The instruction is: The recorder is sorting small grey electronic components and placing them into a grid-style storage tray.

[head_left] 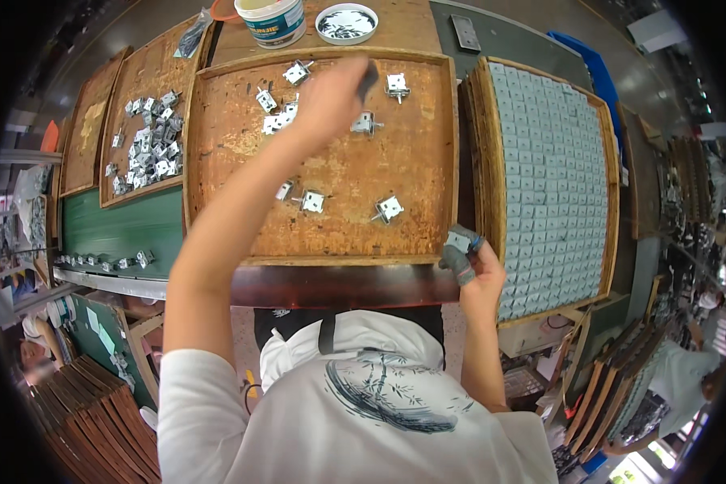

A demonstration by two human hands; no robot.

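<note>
Over the far middle of a wooden tray reaches my left hand, with a dark cover on a finger. Its fingertips are mostly hidden, so what it holds, if anything, does not show. Beside it lie small silvery box-shaped metal parts with thin shafts, including one by the wrist and one to its right. My right hand, also with dark finger covers, pinches a similar metal part at the tray's near right corner. Nearer in the tray lie another part and one apart from it.
A tray packed with rows of metal parts stands right. Left, another tray holds a heap of them, and several line the green surface. A tub and a white dish with dark slivers sit behind.
</note>
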